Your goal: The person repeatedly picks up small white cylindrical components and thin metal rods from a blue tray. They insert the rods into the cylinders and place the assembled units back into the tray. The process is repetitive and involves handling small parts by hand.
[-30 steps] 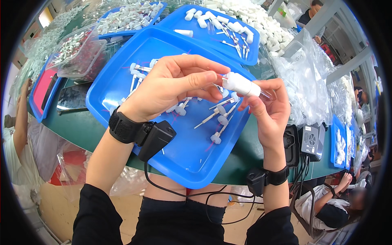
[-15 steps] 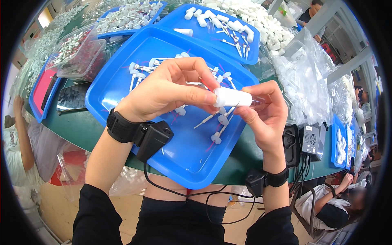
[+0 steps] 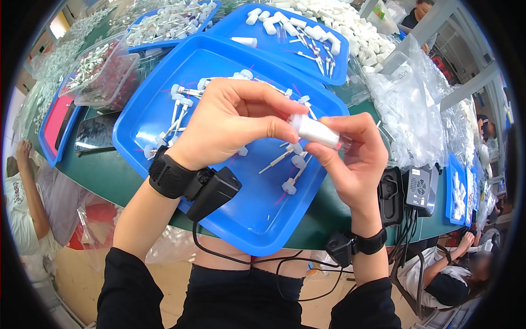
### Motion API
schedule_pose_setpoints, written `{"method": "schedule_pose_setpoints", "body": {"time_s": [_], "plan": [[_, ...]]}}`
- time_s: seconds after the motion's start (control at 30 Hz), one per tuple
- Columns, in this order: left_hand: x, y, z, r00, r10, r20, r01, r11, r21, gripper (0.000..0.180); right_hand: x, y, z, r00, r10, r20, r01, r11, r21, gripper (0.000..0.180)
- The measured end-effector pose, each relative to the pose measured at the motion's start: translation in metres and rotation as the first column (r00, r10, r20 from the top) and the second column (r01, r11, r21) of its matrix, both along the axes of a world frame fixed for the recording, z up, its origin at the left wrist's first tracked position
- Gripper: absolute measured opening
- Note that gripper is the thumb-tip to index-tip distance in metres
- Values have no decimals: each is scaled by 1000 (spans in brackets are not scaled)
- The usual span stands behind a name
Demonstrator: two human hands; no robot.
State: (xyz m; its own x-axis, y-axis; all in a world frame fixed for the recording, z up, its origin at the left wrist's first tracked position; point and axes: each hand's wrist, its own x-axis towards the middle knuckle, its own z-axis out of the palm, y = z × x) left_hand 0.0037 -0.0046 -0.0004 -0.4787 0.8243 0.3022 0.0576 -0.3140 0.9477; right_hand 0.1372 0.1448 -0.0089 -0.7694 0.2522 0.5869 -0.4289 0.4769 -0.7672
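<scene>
Above a large blue tray (image 3: 246, 216), both hands hold one white cylinder (image 3: 316, 132) with a clear plastic tube part around its ends. My left hand (image 3: 233, 120) pinches its left end between thumb and fingers. My right hand (image 3: 353, 159) is closed around the clear right end, thumb below and fingers above. The cylinder tilts slightly down to the right. In the tray lie several white-capped pieces with thin stems (image 3: 289, 187) and fine pink threads, some of them hidden behind my left hand.
A second blue tray (image 3: 230, 26) behind holds white cylinders and thin stems. White cylinders are heaped (image 3: 356, 30) beyond it. At left stand a clear tub (image 3: 104, 77) of small parts and a dark tablet-like slab (image 3: 97, 131). Plastic bags (image 3: 402, 115) and a grey box (image 3: 421, 186) sit at right.
The white cylinder has tipped, its right end lower. My left hand has shifted slightly right, and the clear plastic shows more at the cylinder's left end. Both hands keep their hold.
</scene>
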Motion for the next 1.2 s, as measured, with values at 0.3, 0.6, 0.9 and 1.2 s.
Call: {"method": "schedule_pose_setpoints", "body": {"time_s": [0.3, 0.6, 0.9, 1.2], "plan": [[3, 2, 2, 998, 56, -40, -57, 998, -34, 22, -4, -5, -3, 994, -111, 6, 110, 989, 95, 23], [3, 5, -5, 996, 33, -84, -31, 999, 28, 25, -5, -8, -2, 988, -157, -7, 157, 982, 100, 20], [3, 1, 5, 978, -103, 181, 91, 993, 70, 36, -6, -10, -4, 980, 11, -198, -17, 999, -28, 29], [-3, -3, -3, 920, -223, 321, 205, 975, 89, 25, -5, -14, 1, 979, 47, -197, -41, 999, 32, 28]]}}
